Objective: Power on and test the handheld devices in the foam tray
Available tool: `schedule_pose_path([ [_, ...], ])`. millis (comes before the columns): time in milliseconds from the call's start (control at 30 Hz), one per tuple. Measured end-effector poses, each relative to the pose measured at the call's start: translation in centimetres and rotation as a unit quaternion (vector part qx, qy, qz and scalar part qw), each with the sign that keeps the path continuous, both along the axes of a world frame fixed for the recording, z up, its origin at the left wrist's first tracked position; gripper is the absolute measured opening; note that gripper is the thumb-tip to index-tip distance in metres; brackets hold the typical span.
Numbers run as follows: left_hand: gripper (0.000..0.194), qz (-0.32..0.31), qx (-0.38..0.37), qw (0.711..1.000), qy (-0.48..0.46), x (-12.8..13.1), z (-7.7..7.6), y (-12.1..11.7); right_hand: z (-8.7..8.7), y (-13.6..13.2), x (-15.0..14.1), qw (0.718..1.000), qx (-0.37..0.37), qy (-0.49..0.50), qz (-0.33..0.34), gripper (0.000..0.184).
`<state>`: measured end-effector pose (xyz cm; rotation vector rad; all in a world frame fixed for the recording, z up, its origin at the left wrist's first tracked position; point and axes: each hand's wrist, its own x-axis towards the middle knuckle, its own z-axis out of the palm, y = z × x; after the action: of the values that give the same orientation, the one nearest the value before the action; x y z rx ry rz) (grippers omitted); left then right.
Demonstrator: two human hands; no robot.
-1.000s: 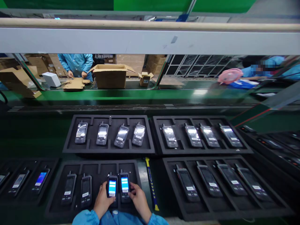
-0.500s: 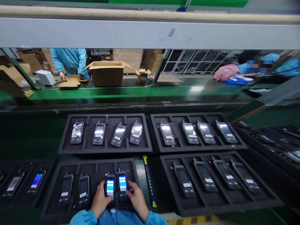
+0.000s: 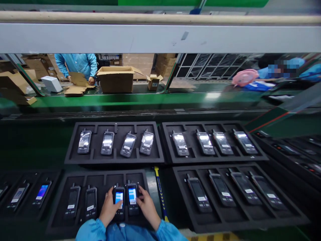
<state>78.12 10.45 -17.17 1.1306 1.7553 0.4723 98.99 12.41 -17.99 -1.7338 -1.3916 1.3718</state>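
Evidently, a handset (image 3: 118, 196) (screen lit) lies against the left hand (image 3: 108, 208).

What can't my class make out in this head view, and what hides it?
Head view, text on the left lit handset and right lit handset: too small; the left hand also covers part of the left screen.
Head view, leftmost handset: cut off by the left edge.
Head view, inside bottom of the large open carton: hidden by its front wall.
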Motion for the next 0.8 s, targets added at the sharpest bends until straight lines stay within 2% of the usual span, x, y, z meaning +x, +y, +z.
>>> schedule_pose_path([
  [133, 0.059, 0.024, -0.001, 1.000, 0.010, -0.1, -0.4, 2.5, -0.5, 2.8, -0.5, 1.000, 0.003, 0.030, -0.010, 0.052],
  [267, 0.046, 0.040, -0.008, 0.999, 0.003, -0.3, -0.6, 3.4, -1.0, 4.0, -0.6, 0.999, 0.004, 0.039, -0.012, 0.045],
  [567, 0.053, 0.060, 0.032, 0.997, -0.022, -0.2, -1.0, 2.6, -1.1, 3.2, -0.4, 0.997, 0.027, 0.068, -0.007, 0.042],
  [800, 0.056, 0.067, 0.052, 0.996, -0.029, 0.1, -0.9, 2.4, -1.3, 2.9, 0.0, 0.996, 0.026, 0.088, 0.016, 0.053],
])
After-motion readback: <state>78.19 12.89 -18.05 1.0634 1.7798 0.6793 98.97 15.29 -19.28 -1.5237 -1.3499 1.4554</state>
